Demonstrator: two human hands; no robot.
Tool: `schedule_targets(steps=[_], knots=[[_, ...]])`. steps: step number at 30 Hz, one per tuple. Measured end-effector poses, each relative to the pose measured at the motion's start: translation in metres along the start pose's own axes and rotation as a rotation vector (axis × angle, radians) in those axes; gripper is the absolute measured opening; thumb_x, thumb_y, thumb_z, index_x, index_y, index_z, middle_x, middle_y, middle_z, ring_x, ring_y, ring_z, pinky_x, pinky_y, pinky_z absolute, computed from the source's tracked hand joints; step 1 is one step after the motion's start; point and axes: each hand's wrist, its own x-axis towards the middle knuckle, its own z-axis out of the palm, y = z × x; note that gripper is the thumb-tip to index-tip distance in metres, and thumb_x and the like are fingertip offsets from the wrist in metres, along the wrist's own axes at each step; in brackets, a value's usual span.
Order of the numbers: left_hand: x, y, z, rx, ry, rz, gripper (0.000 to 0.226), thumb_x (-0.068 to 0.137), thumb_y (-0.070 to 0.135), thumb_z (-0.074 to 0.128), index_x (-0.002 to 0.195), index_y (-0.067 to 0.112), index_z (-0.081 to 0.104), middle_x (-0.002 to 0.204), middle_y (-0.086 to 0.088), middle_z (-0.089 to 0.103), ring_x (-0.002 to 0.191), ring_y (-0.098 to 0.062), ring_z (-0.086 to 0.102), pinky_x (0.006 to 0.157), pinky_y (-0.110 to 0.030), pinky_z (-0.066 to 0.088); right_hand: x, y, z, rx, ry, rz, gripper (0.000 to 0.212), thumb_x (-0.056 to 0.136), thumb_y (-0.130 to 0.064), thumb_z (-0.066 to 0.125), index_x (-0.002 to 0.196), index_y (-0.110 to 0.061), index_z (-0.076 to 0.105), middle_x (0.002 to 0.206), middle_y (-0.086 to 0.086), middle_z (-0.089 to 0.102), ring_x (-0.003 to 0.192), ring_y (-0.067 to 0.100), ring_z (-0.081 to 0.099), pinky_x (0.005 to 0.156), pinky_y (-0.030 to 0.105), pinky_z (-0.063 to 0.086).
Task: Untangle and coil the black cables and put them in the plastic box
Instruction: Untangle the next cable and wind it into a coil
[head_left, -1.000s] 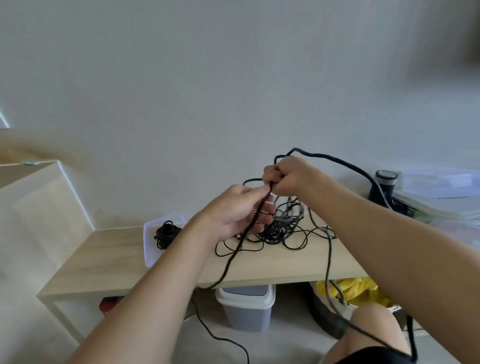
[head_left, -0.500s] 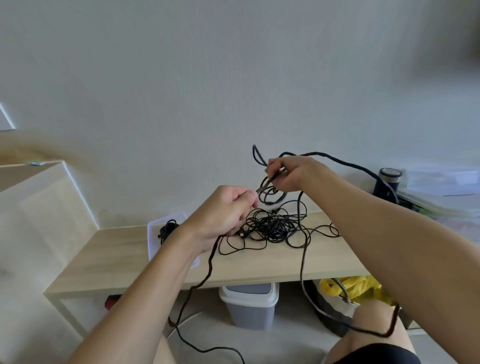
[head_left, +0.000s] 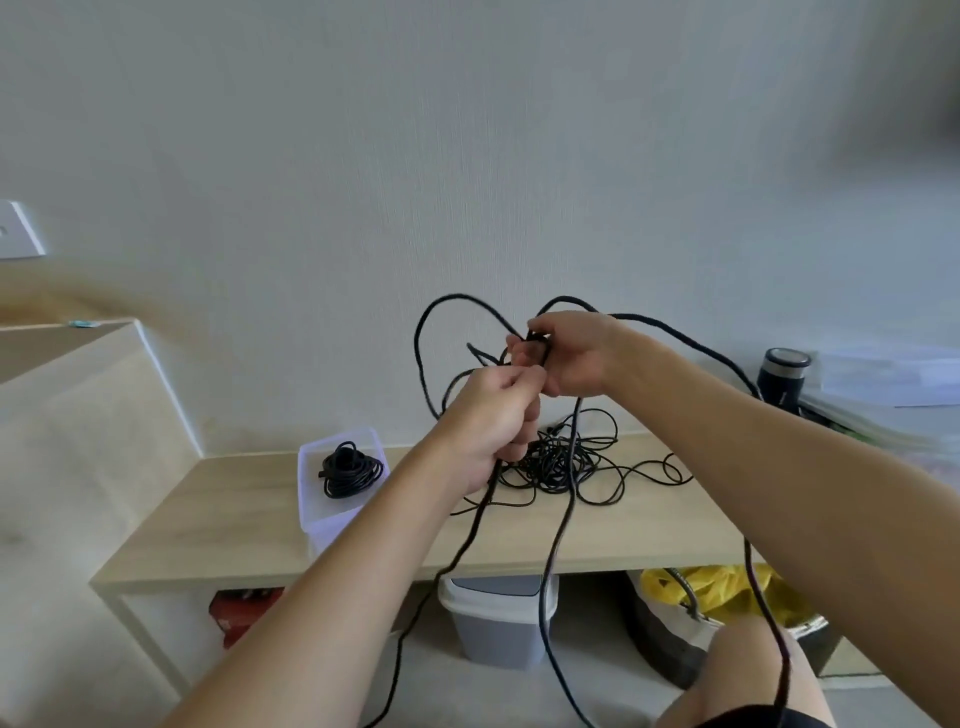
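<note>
Black cable (head_left: 543, 597), the thick one, is up in the air between both hands over the front of the table (head_left: 249, 519). Loops arc above the hands and long strands hang past the table edge toward the floor.

Left hand (head_left: 493, 410) is fisted round one strand, which drops out below the fist. Right hand (head_left: 566, 358) is curled round a dark bunch of the same cable, touching the left hand. There's motion blur there, so probably a couple of turns gathered; can't say how many.

Handling, as a judgement:
- Light, soft and floppy, with no shape of its own.
- Jacket looks matte and grippy rather than slick.
- Not fragile, but the hanging slack will likely swing and snag.

Best hold: pin the gathered turns in one hand and slide the other along the free strand to feed the next loop. No hard yanks.

Thinner black cables (head_left: 556, 462) sit in a tangled pile on the table just behind the hands, with strands spilling right. These will likely knot tighter if pulled.

Plastic box (head_left: 311, 514) is on the table at left, apart from the pile, with one coiled cable (head_left: 348, 470) already inside.

Under the table are a grey bin (head_left: 498, 623) and a yellow bag (head_left: 727, 587). Dark flask (head_left: 784, 379) stands far right.
</note>
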Motion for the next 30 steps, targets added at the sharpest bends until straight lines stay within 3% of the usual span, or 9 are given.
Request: schedule_targets(steps=[2, 6, 10, 15, 19, 22, 25, 30], knots=[[-0.004, -0.002, -0.001, 0.078, 0.062, 0.076, 0.027, 0.105, 0.018, 0.043, 0.085, 0.011, 0.060, 0.054, 0.007, 0.033, 0.041, -0.007, 0.026, 0.040, -0.020, 0.020, -0.002, -0.001, -0.006, -0.105, 0.059, -0.080, 0.021, 0.103, -0.021, 0.048, 0.096, -0.002, 0.055, 0.062, 0.008, 0.065, 0.049, 0.015, 0.057, 0.046, 0.024, 0.049], [-0.010, -0.005, -0.014, 0.171, 0.094, 0.184, 0.031, 0.106, 0.020, 0.044, 0.081, 0.014, 0.061, 0.050, 0.010, 0.032, 0.044, -0.009, 0.024, 0.043, -0.022, 0.020, 0.000, -0.007, -0.018, -0.469, 0.264, -0.340, 0.032, 0.089, -0.035, 0.071, 0.077, -0.008, 0.059, 0.055, 0.004, 0.061, 0.043, 0.014, 0.057, 0.050, 0.027, 0.053], [-0.017, -0.008, -0.020, 0.225, 0.003, 0.176, 0.028, 0.107, 0.019, 0.042, 0.089, 0.011, 0.061, 0.051, 0.009, 0.034, 0.043, -0.009, 0.030, 0.042, -0.022, 0.025, 0.004, -0.015, -0.030, -0.408, 0.397, -0.374, 0.022, 0.097, -0.020, 0.057, 0.078, -0.011, 0.054, 0.052, 0.002, 0.055, 0.039, 0.014, 0.054, 0.043, 0.024, 0.048], [-0.011, 0.009, -0.012, -0.082, -0.141, -0.055, 0.020, 0.104, 0.019, 0.050, 0.109, 0.005, 0.064, 0.073, -0.004, 0.058, 0.052, -0.015, 0.054, 0.045, -0.024, 0.036, -0.004, -0.001, -0.018, -0.423, 0.267, -0.345, 0.023, 0.099, -0.011, 0.048, 0.076, -0.006, 0.052, 0.053, 0.006, 0.047, 0.034, 0.015, 0.052, 0.042, 0.026, 0.051], [0.005, 0.018, -0.004, -0.260, -0.075, -0.112, 0.021, 0.106, 0.022, 0.045, 0.098, 0.010, 0.061, 0.061, 0.002, 0.049, 0.039, -0.006, 0.032, 0.035, -0.016, 0.020, -0.009, 0.002, -0.006, -0.511, 0.230, -0.397, 0.025, 0.096, -0.014, 0.051, 0.073, -0.007, 0.057, 0.052, 0.003, 0.047, 0.038, 0.015, 0.048, 0.047, 0.025, 0.046], [0.007, 0.010, -0.007, -0.137, -0.028, -0.065, 0.024, 0.106, 0.017, 0.041, 0.094, 0.010, 0.061, 0.054, 0.007, 0.040, 0.040, -0.005, 0.022, 0.036, -0.018, 0.014, -0.009, -0.006, -0.005, -0.592, 0.253, -0.398, 0.024, 0.096, -0.018, 0.052, 0.074, -0.010, 0.057, 0.051, -0.001, 0.048, 0.041, 0.012, 0.044, 0.042, 0.022, 0.031], [-0.004, 0.002, -0.016, -0.033, -0.126, -0.031, 0.025, 0.108, 0.018, 0.037, 0.091, 0.012, 0.055, 0.055, 0.007, 0.035, 0.042, -0.006, 0.020, 0.038, -0.019, 0.015, -0.006, -0.014, -0.010, -0.465, 0.279, -0.313, 0.027, 0.099, -0.016, 0.048, 0.073, -0.011, 0.053, 0.047, -0.003, 0.046, 0.038, 0.009, 0.043, 0.037, 0.017, 0.031], [-0.023, -0.004, -0.037, 0.006, -0.435, -0.047, 0.028, 0.110, 0.024, 0.034, 0.089, 0.012, 0.048, 0.060, 0.003, 0.029, 0.044, -0.007, 0.021, 0.042, -0.021, 0.013, -0.001, -0.033, -0.043, -0.029, 0.443, -0.239, 0.034, 0.102, -0.011, 0.038, 0.069, -0.013, 0.046, 0.038, -0.004, 0.042, 0.026, 0.007, 0.038, 0.033, 0.013, 0.033]])
